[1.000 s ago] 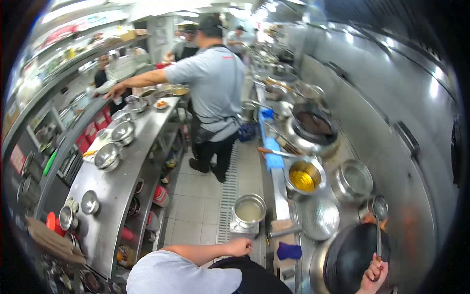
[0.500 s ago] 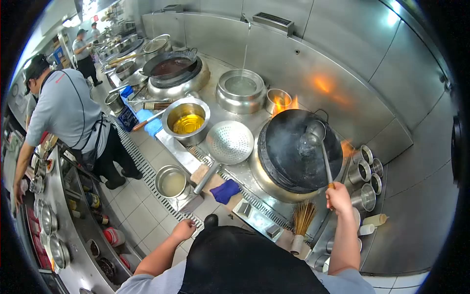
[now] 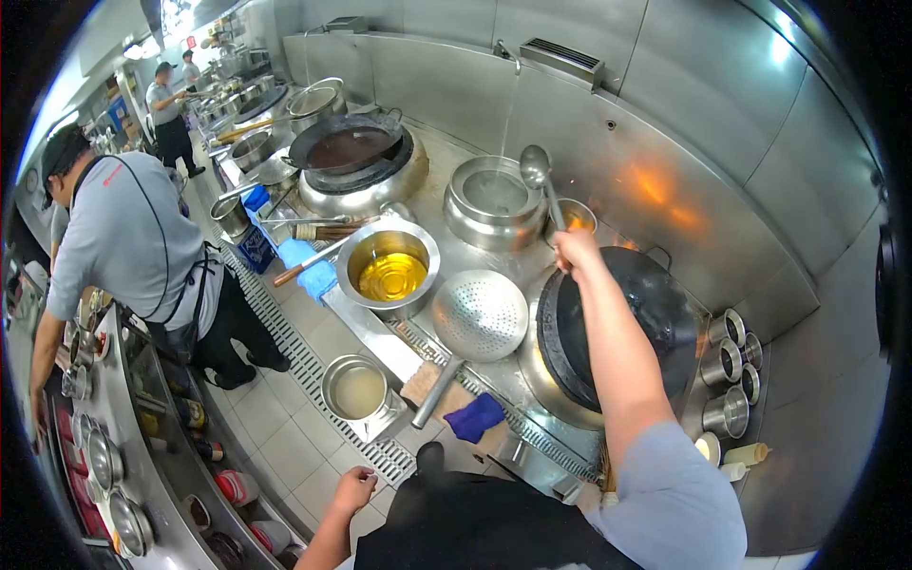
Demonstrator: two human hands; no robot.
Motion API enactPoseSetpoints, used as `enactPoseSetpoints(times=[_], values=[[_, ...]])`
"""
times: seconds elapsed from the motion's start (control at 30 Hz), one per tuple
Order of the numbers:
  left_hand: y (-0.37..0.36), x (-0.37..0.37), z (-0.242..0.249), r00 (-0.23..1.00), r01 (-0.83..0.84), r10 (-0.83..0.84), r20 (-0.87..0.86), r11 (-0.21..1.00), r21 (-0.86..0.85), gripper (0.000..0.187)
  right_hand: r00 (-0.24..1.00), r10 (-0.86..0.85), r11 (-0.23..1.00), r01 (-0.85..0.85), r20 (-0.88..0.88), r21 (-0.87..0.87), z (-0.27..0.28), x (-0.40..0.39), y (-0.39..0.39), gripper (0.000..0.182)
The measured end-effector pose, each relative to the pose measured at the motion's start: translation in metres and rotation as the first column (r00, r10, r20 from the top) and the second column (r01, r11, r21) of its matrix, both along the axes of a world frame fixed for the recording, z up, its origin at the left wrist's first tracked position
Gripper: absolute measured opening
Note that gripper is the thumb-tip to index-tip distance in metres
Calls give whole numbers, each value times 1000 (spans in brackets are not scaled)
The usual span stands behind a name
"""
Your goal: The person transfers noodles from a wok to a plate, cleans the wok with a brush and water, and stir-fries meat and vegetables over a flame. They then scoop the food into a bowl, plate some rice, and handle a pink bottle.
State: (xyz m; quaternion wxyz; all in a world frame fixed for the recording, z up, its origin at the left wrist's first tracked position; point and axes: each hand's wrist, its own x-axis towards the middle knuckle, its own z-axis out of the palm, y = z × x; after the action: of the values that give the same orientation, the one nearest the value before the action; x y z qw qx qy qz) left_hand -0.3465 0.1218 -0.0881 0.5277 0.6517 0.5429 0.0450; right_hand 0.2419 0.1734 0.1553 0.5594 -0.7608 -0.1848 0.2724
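Note:
My right hand [image 3: 578, 252] is closed around the handle of a ladle [image 3: 535, 168]. The ladle's bowl is raised beside the rim of a steel water pot [image 3: 493, 233], into which a thin stream runs from a tap [image 3: 507, 55]. Below my right forearm sits a black wok [image 3: 655, 299] on the burner; the arm hides part of it. A small steel container [image 3: 578, 217] stands close behind my hand. My left hand [image 3: 354, 489] hangs low over the floor, its fingers curled with nothing visible in them.
A perforated strainer [image 3: 480, 315] lies left of the wok, near an oil pot [image 3: 427, 249] and a purple cloth [image 3: 474, 418]. Several steel cups [image 3: 726, 410] line the right side. At left, a person [image 3: 142, 237] leans over a counter with bowls [image 3: 125, 522].
My right hand has lifted the ladle out of the wok and moved it up and left toward the water pot. The flames behind the wok have dropped. The view has shifted.

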Motion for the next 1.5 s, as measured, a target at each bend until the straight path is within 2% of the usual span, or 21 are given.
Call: enactPoseSetpoints(times=[0.03,0.17,0.23,0.27,0.33,0.53,0.67,0.77,0.8,0.87,0.93,1.0,1.07,1.1,1.13,1.17,1.23,1.3,1.4,1.43,1.5], values=[[3,-15,-27,998,-35,36,42,999,-24,29,999,-6,996,10,44,-85,-9,1,24,14],[10,-26,-9,992,-121,119,-36,991,-56,29,976,-4,969,57,217,-241,-49,5,88,16],[18,-28,-10,989,-148,146,-29,985,-87,29,907,42,999,-47,-420,-1,-45,6,96,11],[22,-24,-6,985,-170,170,-16,978,-123,29,906,38,999,-42,-421,0,-41,8,95,11],[34,-16,5,989,-144,141,-31,984,-102,29,519,130,912,272,-845,308,-32,16,90,6],[81,35,-3,999,25,-22,46,999,-47,29,413,322,778,397,-852,486,-12,-5,40,13],[93,104,28,988,55,-12,152,959,-278,43,403,399,737,394,-824,549,29,-42,-32,31],[94,138,38,979,38,102,179,764,-644,52,454,417,689,407,-787,600,54,-63,-93,31],[95,145,35,980,50,87,179,764,-643,52,480,458,666,372,-748,646,58,-68,-113,31],[95,157,27,924,124,232,305,571,-811,46,517,437,660,372,-736,653,64,-78,-151,32],[113,162,-12,939,167,161,305,564,-809,38,589,342,698,363,-732,618,76,-92,-185,30],[118,169,-4,935,44,227,272,687,-725,30,629,252,735,370,-735,568,72,-94,-213,31],[120,179,39,989,114,-49,139,853,-509,31,670,154,764,385,-726,518,69,-97,-236,32],[130,177,17,966,253,-236,108,949,-189,34,695,48,815,388,-718,430,67,-97,-246,30],[137,178,-4,918,388,-395,23,910,149,38,716,-58,854,396,-696,337,65,-98,-256,28],[131,187,13,911,403,-412,28,902,157,38,715,-107,864,410,-691,291,65,-100,-266,26],[101,213,83,899,344,-436,42,763,548,44,740,-166,870,421,-652,257,51,-95,-291,23],[71,247,111,824,411,-552,127,737,537,42,746,-191,869,431,-638,243,43,-87,-311,21],[2,299,154,591,509,-783,194,549,663,39,762,-245,865,451,-600,219,41,-72,-331,16],[-15,319,152,484,466,-873,58,313,828,42,808,-283,888,424,-517,176,42,-70,-336,13],[-56,353,175,348,487,-938,0,180,855,41,876,-340,923,380,-341,56,39,-62,-347,10]])
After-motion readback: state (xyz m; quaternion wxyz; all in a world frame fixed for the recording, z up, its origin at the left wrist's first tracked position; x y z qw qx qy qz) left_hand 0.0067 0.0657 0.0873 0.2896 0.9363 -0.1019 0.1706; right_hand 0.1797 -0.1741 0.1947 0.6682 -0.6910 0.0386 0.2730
